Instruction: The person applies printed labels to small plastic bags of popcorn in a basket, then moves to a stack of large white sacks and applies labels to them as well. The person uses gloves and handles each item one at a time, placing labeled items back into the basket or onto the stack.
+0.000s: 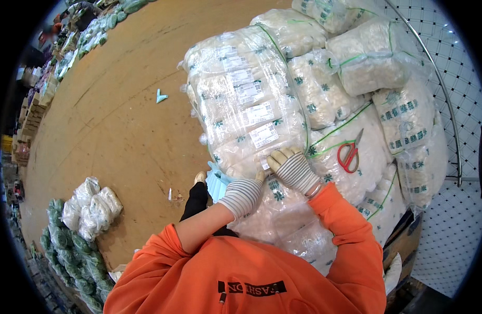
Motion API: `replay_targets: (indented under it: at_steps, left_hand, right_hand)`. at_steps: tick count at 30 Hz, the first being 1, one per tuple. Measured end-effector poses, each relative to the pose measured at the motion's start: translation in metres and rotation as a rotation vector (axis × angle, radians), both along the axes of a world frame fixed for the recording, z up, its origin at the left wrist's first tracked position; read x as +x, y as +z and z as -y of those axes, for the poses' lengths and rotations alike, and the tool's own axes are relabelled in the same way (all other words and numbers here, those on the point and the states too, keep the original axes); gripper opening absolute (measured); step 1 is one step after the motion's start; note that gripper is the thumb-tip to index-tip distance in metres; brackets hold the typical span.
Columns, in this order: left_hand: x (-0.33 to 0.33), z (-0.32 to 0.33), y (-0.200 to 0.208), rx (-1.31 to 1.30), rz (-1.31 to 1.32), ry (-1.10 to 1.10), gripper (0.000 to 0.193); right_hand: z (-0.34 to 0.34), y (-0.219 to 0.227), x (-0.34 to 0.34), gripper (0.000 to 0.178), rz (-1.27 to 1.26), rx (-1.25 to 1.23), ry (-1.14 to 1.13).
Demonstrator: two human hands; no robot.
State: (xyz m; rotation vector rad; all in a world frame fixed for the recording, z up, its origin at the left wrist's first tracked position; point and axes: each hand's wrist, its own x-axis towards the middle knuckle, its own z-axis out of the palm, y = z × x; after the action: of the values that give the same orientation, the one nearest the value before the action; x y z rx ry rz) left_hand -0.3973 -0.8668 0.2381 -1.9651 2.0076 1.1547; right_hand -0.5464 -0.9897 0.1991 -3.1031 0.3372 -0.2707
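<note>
Both of my hands wear striped work gloves with pale fingers, and they meet at the near edge of a large clear plastic bundle [241, 89] of white packs. My left hand [242, 198] is closed, its thumb side close to a small white label [265, 164]. Light blue sheets [216, 182] stick out beside its palm and seem held in it. My right hand [293, 168] has its fingers bent together over the label's right edge, against the bundle. Several larger white labels [264, 135] run in a row up the bundle. What lies under the fingertips is hidden.
Red-handled scissors [349, 157] lie on the stacked white bags [330, 141] at the right. A curved metal rail [447, 99] stands beyond them. Left on the brown floor [131, 131] are a light blue scrap [161, 96], white bags [92, 208] and green bagged goods [73, 256].
</note>
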Motion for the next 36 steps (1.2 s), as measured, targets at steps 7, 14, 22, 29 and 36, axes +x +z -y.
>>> replay_targets:
  at_steps: [7,14,22,29,36]
  left_hand:
    - [0.003,-0.011,-0.021,-0.058,-0.002,-0.013,0.051]
    - [0.014,-0.009,-0.009,-0.062,-0.106,-0.023,0.058]
    - [0.117,-0.061,0.01,-0.161,-0.786,0.518,0.061]
    - [0.139,-0.093,0.027,-0.213,-1.247,0.523,0.064]
    - [0.206,-0.116,0.021,0.214,-1.203,0.427,0.05]
  right_hand:
    - [-0.022,0.039,0.007,0.027,-0.249,0.199,-0.104]
    - [0.005,-0.004,0.027,0.025,-0.116,1.332,-0.639]
    - [-0.099,0.037,0.025,0.033,0.076,0.408,-0.599]
    - [-0.194,0.092,0.102,0.022,0.672,1.849,-0.88]
    - [-0.233,0.09,0.156,0.017,1.074,1.901,-1.063]
